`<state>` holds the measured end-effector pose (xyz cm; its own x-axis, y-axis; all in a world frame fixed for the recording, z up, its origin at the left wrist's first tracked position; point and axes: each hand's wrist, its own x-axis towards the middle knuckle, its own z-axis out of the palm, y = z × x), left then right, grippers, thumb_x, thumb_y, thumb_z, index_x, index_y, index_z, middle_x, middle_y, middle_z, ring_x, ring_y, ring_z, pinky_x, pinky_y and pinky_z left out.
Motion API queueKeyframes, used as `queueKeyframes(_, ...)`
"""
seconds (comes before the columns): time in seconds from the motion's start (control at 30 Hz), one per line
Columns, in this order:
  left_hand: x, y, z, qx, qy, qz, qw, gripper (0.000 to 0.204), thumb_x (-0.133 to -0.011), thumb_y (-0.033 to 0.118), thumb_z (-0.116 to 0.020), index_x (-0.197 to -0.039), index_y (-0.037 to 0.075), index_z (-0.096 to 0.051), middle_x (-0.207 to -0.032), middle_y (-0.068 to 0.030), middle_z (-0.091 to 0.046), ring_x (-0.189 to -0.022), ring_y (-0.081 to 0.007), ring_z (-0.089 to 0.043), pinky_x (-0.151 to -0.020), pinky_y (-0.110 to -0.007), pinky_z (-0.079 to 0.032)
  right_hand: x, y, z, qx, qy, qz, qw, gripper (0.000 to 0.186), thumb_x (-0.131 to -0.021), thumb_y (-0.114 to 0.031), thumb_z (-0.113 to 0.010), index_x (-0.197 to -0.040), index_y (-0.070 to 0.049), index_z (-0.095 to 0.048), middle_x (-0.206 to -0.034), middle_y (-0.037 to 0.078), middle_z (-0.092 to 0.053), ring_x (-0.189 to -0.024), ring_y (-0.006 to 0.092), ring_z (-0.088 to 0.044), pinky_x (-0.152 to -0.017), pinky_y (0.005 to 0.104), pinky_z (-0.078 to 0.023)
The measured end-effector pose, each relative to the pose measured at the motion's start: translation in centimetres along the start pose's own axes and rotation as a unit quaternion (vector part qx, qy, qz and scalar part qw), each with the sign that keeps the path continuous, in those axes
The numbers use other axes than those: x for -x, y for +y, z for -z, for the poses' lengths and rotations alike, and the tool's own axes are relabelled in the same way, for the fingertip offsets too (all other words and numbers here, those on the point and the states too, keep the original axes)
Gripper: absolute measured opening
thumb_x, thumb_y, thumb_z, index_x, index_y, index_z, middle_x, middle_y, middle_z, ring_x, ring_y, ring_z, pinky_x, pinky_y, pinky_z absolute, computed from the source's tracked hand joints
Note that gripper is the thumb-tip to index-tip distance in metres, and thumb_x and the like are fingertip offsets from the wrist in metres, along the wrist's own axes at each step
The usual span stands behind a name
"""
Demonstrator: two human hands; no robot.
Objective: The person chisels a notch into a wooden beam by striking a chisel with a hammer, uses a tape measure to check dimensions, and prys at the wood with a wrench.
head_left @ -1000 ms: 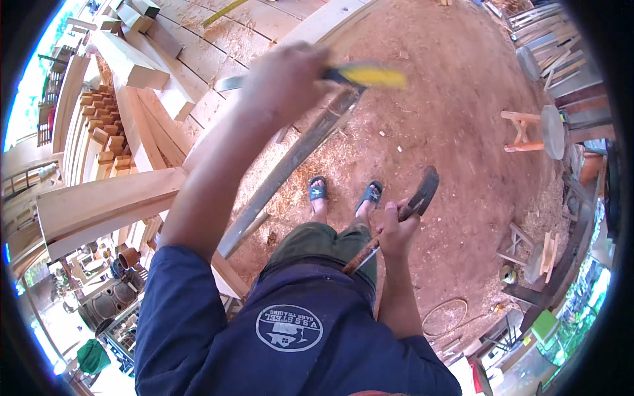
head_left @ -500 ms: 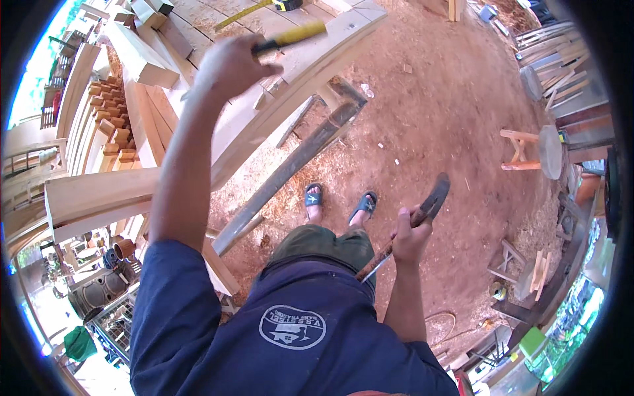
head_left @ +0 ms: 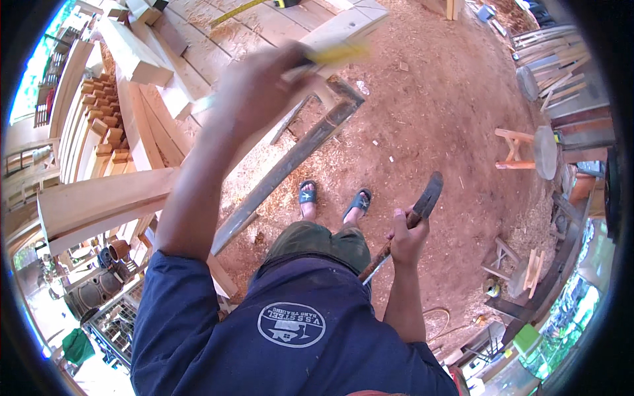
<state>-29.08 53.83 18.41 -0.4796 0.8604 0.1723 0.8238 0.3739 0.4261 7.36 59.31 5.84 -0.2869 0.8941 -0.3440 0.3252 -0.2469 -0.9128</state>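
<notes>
Raised over the pale timber frame [head_left: 350, 26], my left hand [head_left: 261, 92] is wrapped round a tool with a yellow-and-black handle [head_left: 340, 53]. Motion smears both, so I cannot make out the tool's kind; a pale bluish end [head_left: 205, 103] shows on the hand's other side. My right hand [head_left: 408, 243] grips a hammer [head_left: 428, 195] by its wooden shaft, close under the dark curved head. The shaft slants down toward my shorts, and the hammer is held clear of the timber.
A squared beam [head_left: 135, 59] and a yellow tape measure [head_left: 241, 10] lie on the planks at upper left. A long wooden board [head_left: 105, 198] juts out at left. Below the frame runs a grey bar [head_left: 284, 171]. A stool [head_left: 545, 152] stands at right on the shavings-strewn floor.
My left hand has swung to the right and a little nearer with the yellow-handled tool. My right hand keeps the hammer in nearly the same place. The view has shifted slightly.
</notes>
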Motion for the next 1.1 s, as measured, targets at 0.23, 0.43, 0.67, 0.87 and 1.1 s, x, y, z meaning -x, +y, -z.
queueKeyframes(0.23, 1.2, 5.8, -5.6, 0.001, -0.168, -0.174, 0.97, 0.025, -0.071, 0.032, -0.078, -0.075, 0.012, -0.063, -0.063, -0.0078, -0.061, -0.064, -0.0307, -0.067, -0.059, -0.045, -0.05, 0.8, -0.9, -2.0, 0.018, 0.01, -0.043, 0.999, 0.017, -0.094, -0.01, -0.068, -0.098, -0.003, -0.053, -0.077, 0.002, -0.055, -0.051, 0.0086, -0.053, -0.044, 0.0263, -0.047)
queueKeyframes(0.43, 0.0, 4.5, -6.4, -0.043, -0.223, -0.174, 0.958, 0.027, -0.068, 0.034, -0.078, -0.07, 0.012, -0.063, -0.063, -0.0074, -0.062, -0.065, -0.0325, -0.066, -0.059, -0.046, -0.05, 1.0, 1.5, -1.9, 0.031, -0.014, -0.014, 0.999, 0.018, -0.093, -0.01, -0.069, -0.098, -0.002, -0.054, -0.073, 0.002, -0.055, -0.049, 0.0094, -0.052, -0.044, 0.0269, -0.046)
queueKeyframes(0.67, -0.5, 3.7, -6.7, -0.047, -0.211, -0.165, 0.962, 0.024, -0.07, 0.034, -0.078, -0.074, 0.013, -0.066, -0.068, -0.0061, -0.064, -0.068, -0.0312, -0.068, -0.062, -0.046, -0.051, 1.3, 0.9, -1.9, 0.0, 0.013, -0.049, 0.999, 0.018, -0.093, -0.01, -0.069, -0.1, -0.002, -0.054, -0.073, 0.002, -0.054, -0.049, 0.0096, -0.052, -0.045, 0.0262, -0.046)
queueKeyframes(0.87, -1.0, 3.9, -6.3, -0.042, -0.212, -0.144, 0.966, 0.025, -0.07, 0.034, -0.079, -0.074, 0.013, -0.066, -0.068, -0.0062, -0.065, -0.068, -0.0317, -0.068, -0.061, -0.047, -0.051, 1.0, -2.4, -0.5, -0.033, 0.045, -0.051, 0.997, 0.022, -0.094, -0.009, -0.069, -0.109, -0.004, -0.053, -0.079, 0.002, -0.055, -0.053, 0.0082, -0.052, -0.045, 0.0251, -0.045)
queueKeyframes(1.1, -1.7, 3.8, -6.3, -0.009, -0.174, -0.125, 0.977, 0.025, -0.07, 0.035, -0.08, -0.075, 0.014, -0.068, -0.062, -0.0079, -0.064, -0.067, -0.0325, -0.069, -0.059, -0.046, -0.052, -1.5, -7.8, -0.4, -0.307, 0.148, 0.215, 0.915, 0.018, -0.097, -0.006, -0.063, -0.11, -0.011, -0.05, -0.076, -0.001, -0.051, -0.053, 0.0067, -0.047, -0.045, 0.0232, -0.041)
